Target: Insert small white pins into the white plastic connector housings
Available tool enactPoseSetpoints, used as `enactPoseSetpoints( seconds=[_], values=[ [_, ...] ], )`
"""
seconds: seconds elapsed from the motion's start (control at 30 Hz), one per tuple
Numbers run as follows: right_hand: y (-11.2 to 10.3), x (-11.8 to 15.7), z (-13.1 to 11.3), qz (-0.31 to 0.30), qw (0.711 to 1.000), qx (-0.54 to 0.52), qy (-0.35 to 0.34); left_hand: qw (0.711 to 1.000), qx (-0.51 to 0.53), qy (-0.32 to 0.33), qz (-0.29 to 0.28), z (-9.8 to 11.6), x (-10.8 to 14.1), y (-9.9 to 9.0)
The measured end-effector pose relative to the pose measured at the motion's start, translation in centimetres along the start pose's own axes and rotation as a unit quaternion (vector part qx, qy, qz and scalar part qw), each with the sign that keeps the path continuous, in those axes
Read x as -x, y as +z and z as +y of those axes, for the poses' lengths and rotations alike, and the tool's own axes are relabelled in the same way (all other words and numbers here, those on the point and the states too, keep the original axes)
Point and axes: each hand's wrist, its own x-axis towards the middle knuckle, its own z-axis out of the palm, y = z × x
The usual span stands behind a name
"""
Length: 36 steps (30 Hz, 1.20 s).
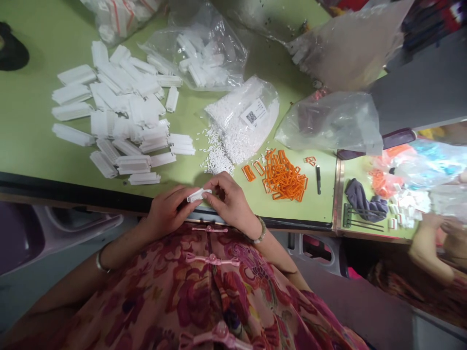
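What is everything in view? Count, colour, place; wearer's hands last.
Tabletop: one, green, centre
Ridged pieces: many, white, left
Plastic bags: several, translucent, far side
Pellet bag: one, clear, centre
Pellets: many, white, beside it
Frames: many, orange, by pellets
Tool: one, dark, beside frames
Cloth: one, greyish, right
Chairs: count unclear, purplish, lower sides
Co-worker's arm: one, bare, far right
Held piece: one, white, between hands
Dress: one, reddish, bottom
Left hand: one, bare, gripping piece
Right hand: one, bare, gripping piece

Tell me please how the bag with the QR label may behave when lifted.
The bag probably sags, since its clear plastic looks thin and wrinkled. It might spill white pieces, as many lie loose beside it.
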Motion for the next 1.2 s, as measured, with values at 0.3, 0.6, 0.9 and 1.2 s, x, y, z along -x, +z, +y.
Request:
enactPoseSetpoints(
  seconds=[0.3,0.6,0.9,1.2],
  values=[
    [-2.4,2.9,3.4,0.127,0.99,0.043,0.053,1.0,0.015,-0.002,0.0,0.4,-0.6,-0.3],
    [-3.5,1.1,5.6,0.131,0.961,0.24,0.04,0.996,0.026,-0.082,0.001,0.5,-0.8,-0.4],
    [-3.7,0.9,4.5,0.119,0.974,0.175,0.079,0.996,0.025,-0.089,-0.012,0.3,-0.9,-0.3],
    [-0.5,1.3,0.6,0.065,0.996,-0.005,-0.061,0.997,-0.008,-0.069,-0.034,-0.3,-0.7,-0.3]
  ],
)
